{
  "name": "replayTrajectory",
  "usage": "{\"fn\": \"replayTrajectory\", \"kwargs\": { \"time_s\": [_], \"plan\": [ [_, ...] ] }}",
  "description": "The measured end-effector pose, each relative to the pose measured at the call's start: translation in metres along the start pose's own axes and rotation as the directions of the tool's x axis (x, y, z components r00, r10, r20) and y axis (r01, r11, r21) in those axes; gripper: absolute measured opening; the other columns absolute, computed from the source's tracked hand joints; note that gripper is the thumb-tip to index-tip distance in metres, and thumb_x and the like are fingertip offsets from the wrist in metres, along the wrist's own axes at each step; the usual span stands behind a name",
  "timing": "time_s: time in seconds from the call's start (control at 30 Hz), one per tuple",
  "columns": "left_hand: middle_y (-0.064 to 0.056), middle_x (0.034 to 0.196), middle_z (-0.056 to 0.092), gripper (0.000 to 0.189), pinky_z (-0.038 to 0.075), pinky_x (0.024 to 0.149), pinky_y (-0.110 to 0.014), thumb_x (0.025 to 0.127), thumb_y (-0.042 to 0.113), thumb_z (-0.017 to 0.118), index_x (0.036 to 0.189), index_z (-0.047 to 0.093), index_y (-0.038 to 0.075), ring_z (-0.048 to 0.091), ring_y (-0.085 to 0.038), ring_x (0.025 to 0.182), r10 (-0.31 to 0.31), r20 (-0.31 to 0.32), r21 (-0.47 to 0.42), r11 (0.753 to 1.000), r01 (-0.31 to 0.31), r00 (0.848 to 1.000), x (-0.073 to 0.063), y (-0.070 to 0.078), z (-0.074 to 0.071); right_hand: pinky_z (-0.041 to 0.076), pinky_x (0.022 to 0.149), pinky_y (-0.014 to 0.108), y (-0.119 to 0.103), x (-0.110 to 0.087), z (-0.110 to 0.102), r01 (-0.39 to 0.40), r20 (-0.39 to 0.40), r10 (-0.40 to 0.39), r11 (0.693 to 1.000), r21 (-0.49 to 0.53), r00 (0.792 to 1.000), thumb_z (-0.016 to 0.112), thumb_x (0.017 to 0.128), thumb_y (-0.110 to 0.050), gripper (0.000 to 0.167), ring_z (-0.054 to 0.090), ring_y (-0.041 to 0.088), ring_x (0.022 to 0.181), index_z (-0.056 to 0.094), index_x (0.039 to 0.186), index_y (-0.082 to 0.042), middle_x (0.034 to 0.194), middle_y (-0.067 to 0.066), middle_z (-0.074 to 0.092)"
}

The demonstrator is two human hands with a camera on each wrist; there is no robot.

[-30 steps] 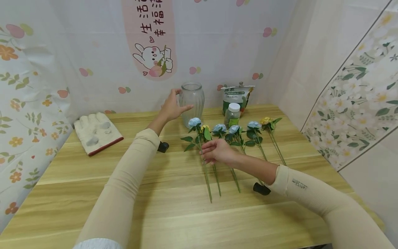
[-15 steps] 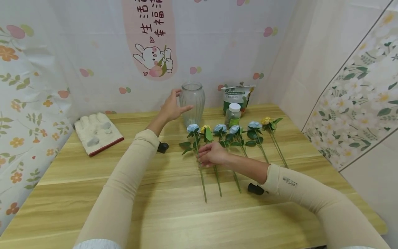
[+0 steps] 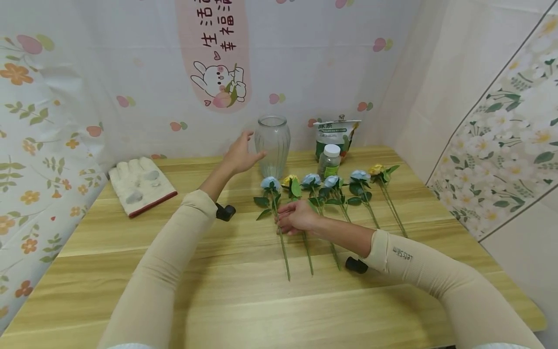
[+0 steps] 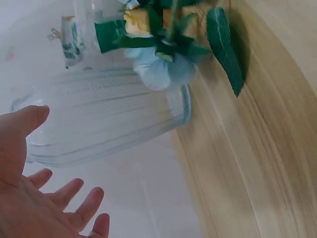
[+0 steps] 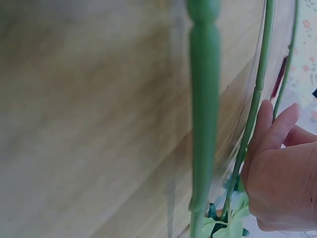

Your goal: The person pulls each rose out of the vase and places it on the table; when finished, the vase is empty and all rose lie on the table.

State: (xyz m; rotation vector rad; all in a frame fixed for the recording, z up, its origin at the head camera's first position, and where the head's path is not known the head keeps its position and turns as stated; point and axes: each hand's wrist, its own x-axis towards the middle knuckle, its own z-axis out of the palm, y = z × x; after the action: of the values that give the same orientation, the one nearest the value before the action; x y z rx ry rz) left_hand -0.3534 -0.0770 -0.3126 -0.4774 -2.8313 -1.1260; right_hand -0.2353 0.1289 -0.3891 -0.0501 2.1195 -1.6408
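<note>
My left hand (image 3: 243, 155) is beside the clear ribbed glass vase (image 3: 272, 148), thumb and fingers spread and holding nothing. In the left wrist view a gap shows between the fingers and the vase's side. My right hand (image 3: 298, 217) pinches the green stem of the leftmost artificial blue rose (image 3: 271, 183) close over the table. In the right wrist view that thin stem (image 5: 284, 84) passes between the fingertips. To its right lie a yellow rose (image 3: 289, 182), several blue roses (image 3: 359, 177) and another yellow rose (image 3: 377, 169), heads toward the back.
A small jar with a white lid (image 3: 330, 161) stands behind the roses, with a clipped white and green pouch (image 3: 334, 137) behind it. A cream work glove (image 3: 143, 185) lies at the back left. Printed cloth (image 3: 144, 82) hangs along the table's back.
The blue rose has shifted left and down with my right hand. My left hand has drawn slightly left, away from the vase. The camera view has shifted a little.
</note>
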Motion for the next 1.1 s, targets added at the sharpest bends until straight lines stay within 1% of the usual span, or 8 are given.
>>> {"fn": "replayTrajectory", "kwargs": {
  "time_s": [0.23, 0.37, 0.53, 0.67, 0.73, 0.8, 0.97, 1.1],
  "plan": [
    [-0.019, 0.157, 0.031, 0.078, 0.03, 0.113, -0.052, 0.096, 0.034, 0.065, 0.154, 0.023, 0.005, 0.034, -0.039, 0.141, 0.072, 0.001, -0.081, 0.994, -0.072, 0.997, -0.027, 0.003, -0.004, 0.052, 0.052, 0.021, 0.0, -0.007, -0.002, -0.002, -0.005, 0.002, 1.0, -0.008, 1.0, 0.064, 0.089, 0.005, 0.044, 0.073, 0.023, 0.087, 0.053, 0.132, 0.009, 0.119, 0.022, 0.067],
    [-0.016, 0.158, 0.031, 0.078, 0.035, 0.108, -0.054, 0.095, 0.035, 0.066, 0.155, 0.024, 0.008, 0.038, -0.04, 0.136, 0.085, -0.007, -0.161, 0.983, -0.085, 0.996, -0.047, 0.006, -0.009, 0.053, 0.055, 0.024, -0.006, -0.018, -0.007, 0.031, -0.016, -0.032, 0.997, -0.07, 0.999, 0.062, 0.091, 0.001, 0.041, 0.071, 0.027, 0.098, 0.056, 0.131, 0.009, 0.124, 0.021, 0.065],
    [-0.012, 0.158, 0.032, 0.076, 0.039, 0.104, -0.055, 0.095, 0.034, 0.067, 0.155, 0.026, 0.012, 0.038, -0.038, 0.135, 0.128, -0.036, -0.239, 0.962, -0.133, 0.991, -0.071, 0.015, -0.015, 0.056, 0.059, 0.032, -0.015, -0.034, -0.021, 0.132, -0.027, -0.138, 0.977, -0.165, 0.99, 0.064, 0.093, -0.004, 0.034, 0.071, 0.025, 0.097, 0.062, 0.126, 0.005, 0.121, 0.02, 0.067],
    [-0.008, 0.158, 0.032, 0.075, 0.039, 0.104, -0.056, 0.094, 0.034, 0.068, 0.155, 0.028, 0.014, 0.041, -0.034, 0.135, 0.173, -0.077, -0.256, 0.948, -0.188, 0.982, -0.087, 0.022, -0.014, 0.058, 0.068, 0.04, -0.026, -0.046, -0.03, 0.258, -0.042, -0.271, 0.945, -0.204, 0.962, 0.064, 0.093, -0.006, 0.035, 0.068, 0.028, 0.102, 0.062, 0.127, 0.003, 0.124, 0.02, 0.065],
    [-0.005, 0.159, 0.031, 0.076, 0.038, 0.105, -0.058, 0.093, 0.034, 0.069, 0.155, 0.029, 0.015, 0.041, -0.033, 0.135, 0.194, -0.102, -0.264, 0.94, -0.215, 0.976, -0.095, 0.025, -0.011, 0.058, 0.075, 0.046, -0.032, -0.05, -0.034, 0.32, -0.045, -0.336, 0.924, -0.209, 0.941, 0.065, 0.094, -0.008, 0.038, 0.065, 0.032, 0.109, 0.06, 0.13, 0.002, 0.129, 0.02, 0.063],
    [-0.002, 0.16, 0.029, 0.078, 0.037, 0.105, -0.059, 0.092, 0.034, 0.07, 0.156, 0.029, 0.017, 0.041, -0.032, 0.136, 0.202, -0.122, -0.279, 0.933, -0.229, 0.972, -0.101, 0.028, -0.009, 0.056, 0.081, 0.048, -0.038, -0.052, -0.037, 0.403, -0.04, -0.424, 0.882, -0.245, 0.905, 0.066, 0.094, -0.01, 0.043, 0.062, 0.034, 0.114, 0.057, 0.135, -0.001, 0.133, 0.018, 0.06],
    [-0.004, 0.16, 0.027, 0.082, 0.035, 0.106, -0.059, 0.091, 0.04, 0.07, 0.157, 0.025, 0.02, 0.039, -0.032, 0.138, 0.238, -0.131, -0.31, 0.912, -0.268, 0.962, -0.116, 0.036, -0.005, 0.053, 0.088, 0.046, -0.047, -0.057, -0.042, 0.6, -0.031, -0.652, 0.714, -0.362, 0.757, 0.068, 0.095, -0.013, 0.055, 0.056, 0.03, 0.121, 0.048, 0.146, -0.009, 0.143, 0.011, 0.053],
    [-0.004, 0.161, 0.023, 0.097, 0.035, 0.104, -0.058, 0.086, 0.068, 0.062, 0.159, 0.021, 0.019, 0.038, -0.029, 0.139, 0.313, -0.123, -0.336, 0.88, -0.336, 0.942, -0.131, 0.046, 0.0, 0.05, 0.091, 0.047, -0.053, -0.065, -0.045, 0.676, -0.034, -0.73, 0.649, -0.351, 0.683, 0.068, 0.095, -0.015, 0.063, 0.047, 0.025, 0.132, 0.041, 0.152, -0.017, 0.152, 0.004, 0.045]
  ]
}}
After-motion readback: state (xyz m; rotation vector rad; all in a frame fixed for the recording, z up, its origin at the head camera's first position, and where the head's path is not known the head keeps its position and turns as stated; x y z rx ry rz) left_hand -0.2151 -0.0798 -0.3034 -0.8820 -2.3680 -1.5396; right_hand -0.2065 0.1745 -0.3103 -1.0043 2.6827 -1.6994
